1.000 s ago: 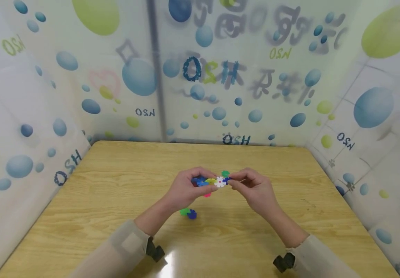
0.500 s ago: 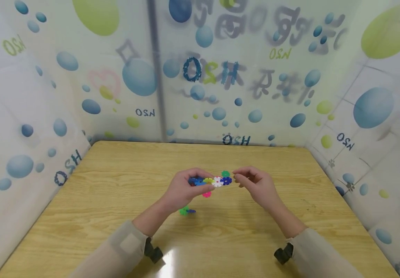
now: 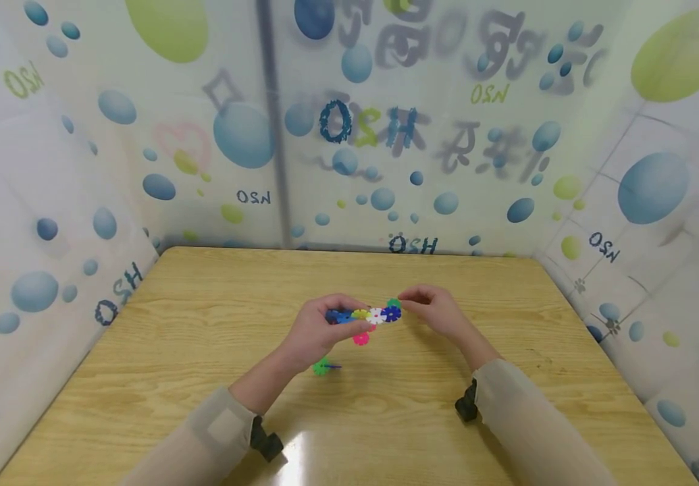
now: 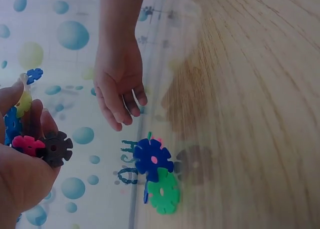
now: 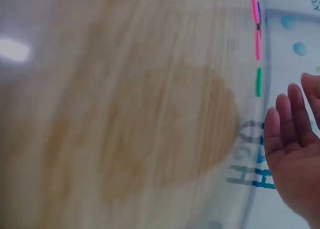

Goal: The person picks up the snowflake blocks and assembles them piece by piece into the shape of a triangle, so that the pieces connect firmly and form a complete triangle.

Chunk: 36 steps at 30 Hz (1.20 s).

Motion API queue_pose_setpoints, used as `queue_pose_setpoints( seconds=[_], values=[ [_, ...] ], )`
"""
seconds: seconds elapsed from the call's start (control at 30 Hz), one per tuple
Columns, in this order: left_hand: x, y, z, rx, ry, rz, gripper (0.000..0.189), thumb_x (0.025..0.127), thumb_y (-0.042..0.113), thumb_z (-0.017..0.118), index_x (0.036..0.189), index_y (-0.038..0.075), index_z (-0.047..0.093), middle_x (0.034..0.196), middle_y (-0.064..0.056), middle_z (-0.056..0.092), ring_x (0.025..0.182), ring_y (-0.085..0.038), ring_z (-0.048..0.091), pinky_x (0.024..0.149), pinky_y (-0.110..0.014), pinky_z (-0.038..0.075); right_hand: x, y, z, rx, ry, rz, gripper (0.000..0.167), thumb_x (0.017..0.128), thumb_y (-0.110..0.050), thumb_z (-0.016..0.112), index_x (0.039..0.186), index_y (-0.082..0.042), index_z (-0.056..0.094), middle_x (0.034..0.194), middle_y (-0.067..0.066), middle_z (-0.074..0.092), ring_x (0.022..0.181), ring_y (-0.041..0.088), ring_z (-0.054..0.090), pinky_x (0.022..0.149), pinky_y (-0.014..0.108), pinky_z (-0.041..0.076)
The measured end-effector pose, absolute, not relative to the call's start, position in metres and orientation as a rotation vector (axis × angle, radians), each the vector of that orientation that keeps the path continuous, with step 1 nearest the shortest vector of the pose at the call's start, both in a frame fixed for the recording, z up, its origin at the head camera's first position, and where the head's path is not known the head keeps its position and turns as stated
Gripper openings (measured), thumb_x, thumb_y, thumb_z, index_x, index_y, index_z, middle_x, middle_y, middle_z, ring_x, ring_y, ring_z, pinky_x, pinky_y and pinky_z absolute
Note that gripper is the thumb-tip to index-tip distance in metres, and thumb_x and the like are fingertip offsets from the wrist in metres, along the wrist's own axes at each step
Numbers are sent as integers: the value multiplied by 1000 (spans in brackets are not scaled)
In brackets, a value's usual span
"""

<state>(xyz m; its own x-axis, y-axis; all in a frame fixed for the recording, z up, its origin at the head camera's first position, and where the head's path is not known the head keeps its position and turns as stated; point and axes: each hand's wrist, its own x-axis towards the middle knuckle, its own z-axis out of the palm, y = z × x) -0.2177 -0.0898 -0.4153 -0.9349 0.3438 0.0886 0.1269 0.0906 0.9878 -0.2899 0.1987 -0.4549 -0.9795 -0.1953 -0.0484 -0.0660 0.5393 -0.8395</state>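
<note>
Between thumb and fingers, my left hand (image 3: pixel 313 334) holds a joined row of plastic interlocking flower discs: blue, yellow (image 3: pixel 359 314), white (image 3: pixel 376 316) and dark blue (image 3: pixel 392 314). In the left wrist view, a pink disc (image 4: pixel 28 145) and a black disc (image 4: pixel 57 149) also show at this hand. My right hand (image 3: pixel 437 310) has relaxed fingers and holds nothing; its fingertips overlap a green disc (image 3: pixel 394 303) in the head view. The right wrist view shows that hand (image 5: pixel 295 154) apart from the green disc (image 5: pixel 258 81), seen edge-on.
Below the left hand, a bright green disc (image 3: pixel 321 366) is joined to a dark blue disc (image 3: pixel 333 366). A pink disc (image 3: pixel 360 339) shows under the left thumb. The wooden table (image 3: pixel 203 304) ends at walls printed with bubbles (image 3: pixel 385 198).
My right hand has released the dark blue disc, drawn back, then moved up toward the green disc. The held row has shifted slightly left. The lower dark blue disc has turned edge-on.
</note>
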Motion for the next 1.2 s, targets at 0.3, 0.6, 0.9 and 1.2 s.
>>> queue_pose_setpoints(
  seconds=[0.3,0.6,0.9,1.2],
  values=[
    [-218,-90,-414,485,2185,1955,25,94,25,90,116,15,82,121,-5,78,97,-23,66,81,-26,58,-310,196,-468,-213,2616,-1290,33,109,-27,69,140,-18,72,132,12,71,116,29,64,105,47,55],
    [-218,-89,-413,482,2181,1961,26,93,24,91,116,14,82,119,-5,77,89,-21,61,73,-24,53,-316,189,-470,-219,2641,-1168,31,107,-13,67,137,-15,73,120,13,69,109,28,60,102,47,52],
    [-216,-92,-414,479,2226,1904,25,93,26,91,115,20,82,117,-4,76,86,-21,58,71,-24,50,-314,182,-471,-126,2624,-1181,28,103,-6,66,131,-8,68,131,18,66,121,34,61,112,55,51],
    [-216,-94,-416,503,2219,1896,23,94,25,90,115,18,82,107,-3,73,79,-19,54,67,-23,48,-304,199,-469,-168,2636,-1325,17,105,-15,74,121,-8,71,114,11,70,103,25,61,88,35,52]
  ],
)
